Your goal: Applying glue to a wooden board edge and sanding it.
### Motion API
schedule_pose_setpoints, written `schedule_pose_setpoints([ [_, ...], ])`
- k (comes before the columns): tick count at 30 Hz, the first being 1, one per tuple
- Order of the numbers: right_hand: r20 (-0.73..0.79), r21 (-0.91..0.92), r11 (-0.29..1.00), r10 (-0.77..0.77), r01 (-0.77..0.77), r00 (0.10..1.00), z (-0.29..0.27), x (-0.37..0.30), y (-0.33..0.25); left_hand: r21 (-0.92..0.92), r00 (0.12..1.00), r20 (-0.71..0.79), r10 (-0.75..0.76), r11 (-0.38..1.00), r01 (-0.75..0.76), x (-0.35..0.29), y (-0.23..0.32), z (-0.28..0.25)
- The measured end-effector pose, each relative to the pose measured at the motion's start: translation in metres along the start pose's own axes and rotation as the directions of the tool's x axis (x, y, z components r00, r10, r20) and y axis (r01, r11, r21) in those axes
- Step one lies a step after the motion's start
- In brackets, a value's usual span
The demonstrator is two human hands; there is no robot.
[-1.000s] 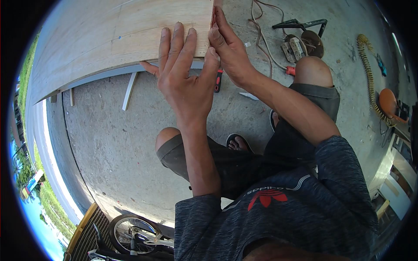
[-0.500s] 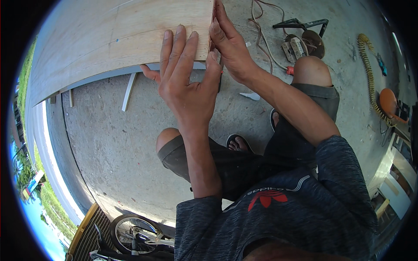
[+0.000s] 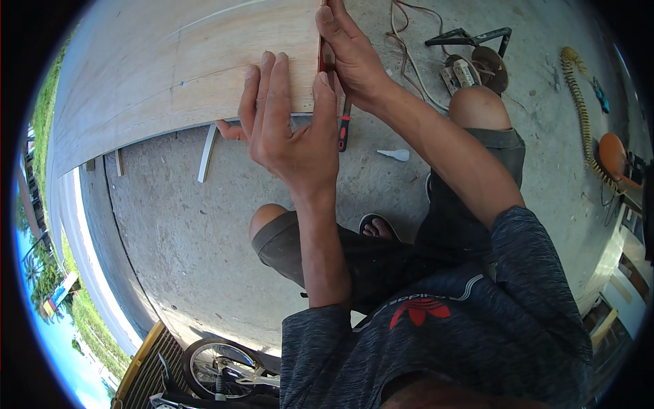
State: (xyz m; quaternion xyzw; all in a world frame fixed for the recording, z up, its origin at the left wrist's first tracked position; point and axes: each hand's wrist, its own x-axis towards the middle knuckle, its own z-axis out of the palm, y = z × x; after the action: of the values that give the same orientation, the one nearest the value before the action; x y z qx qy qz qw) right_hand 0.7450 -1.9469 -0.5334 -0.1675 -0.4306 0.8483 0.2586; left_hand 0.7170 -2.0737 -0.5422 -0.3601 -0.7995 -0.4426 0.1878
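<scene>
A pale plywood panel [image 3: 184,75] reaches across the upper left, raised above the concrete floor. Along its right edge runs a thin reddish-brown strip [image 3: 321,51]. My left hand [image 3: 286,136] lies on the panel's near right corner, fingers stretched over the face and thumb against the strip. My right hand [image 3: 357,65] is closed at the strip from the right side, its thumb at the panel's edge; part of its grip is hidden. Just below the hands, a tool with a red and black handle [image 3: 344,133] lies on the floor, its far end partly covered.
A white cone-shaped nozzle [image 3: 395,155] lies near my foot. Farther right are a power strip [image 3: 463,75] with cables, a dark metal frame [image 3: 477,37], a coiled yellow hose [image 3: 584,116] and an orange disc [image 3: 612,155]. A motorcycle wheel [image 3: 218,368] stands at the lower left.
Both hands have shifted slightly left in the picture, still at the panel's corner. More of the red and black handle and the nozzle now shows, and the view itself has moved a little.
</scene>
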Motion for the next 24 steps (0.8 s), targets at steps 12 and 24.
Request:
schedule_pose_setpoints([
  [12, 0.141, -0.154, 0.986, 0.085, -0.063, 0.986, -0.049, 0.005, 0.022, 0.008, 1.0, 0.007, -0.018, 1.0, 0.018, 0.001, 0.003, 0.005],
  [24, 0.187, -0.098, 0.995, 0.043, -0.025, 0.981, -0.048, 0.004, 0.032, -0.02, 1.0, -0.015, 0.019, 1.0, -0.019, 0.0, -0.002, 0.005],
])
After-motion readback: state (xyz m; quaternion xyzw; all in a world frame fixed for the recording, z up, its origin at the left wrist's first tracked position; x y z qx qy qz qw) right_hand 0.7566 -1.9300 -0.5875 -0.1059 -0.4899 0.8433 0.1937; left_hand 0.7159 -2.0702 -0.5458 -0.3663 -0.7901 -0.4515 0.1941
